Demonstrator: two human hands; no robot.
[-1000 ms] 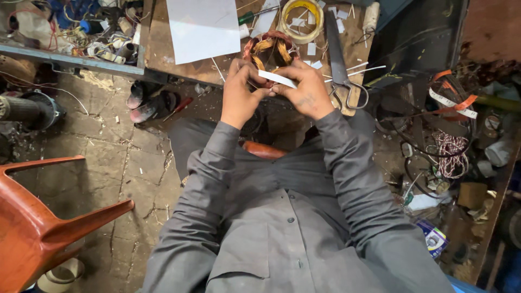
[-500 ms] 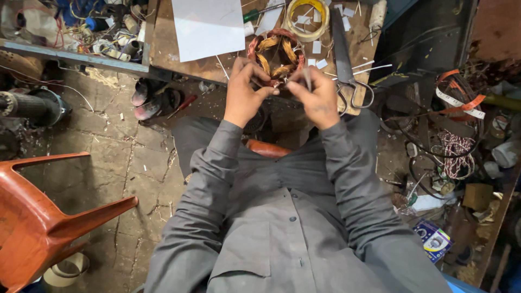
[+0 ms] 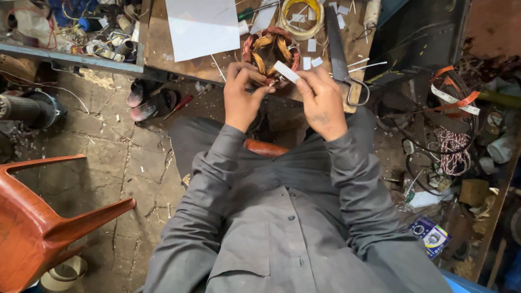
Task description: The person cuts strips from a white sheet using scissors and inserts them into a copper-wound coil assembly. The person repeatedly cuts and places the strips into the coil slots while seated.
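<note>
Just beyond both hands' grip, stator.

copper-wound stator, white paper strip, worn wooden bench

Scissors crowd stator right; white sheet left; near edge open.

Soft, even light falls from above and casts only faint shadows. The white sheet on the surface glares slightly. The right side sinks into dimness. Focus is sharp at centre, and straight lines bend toward the wide-angle edges.
</note>
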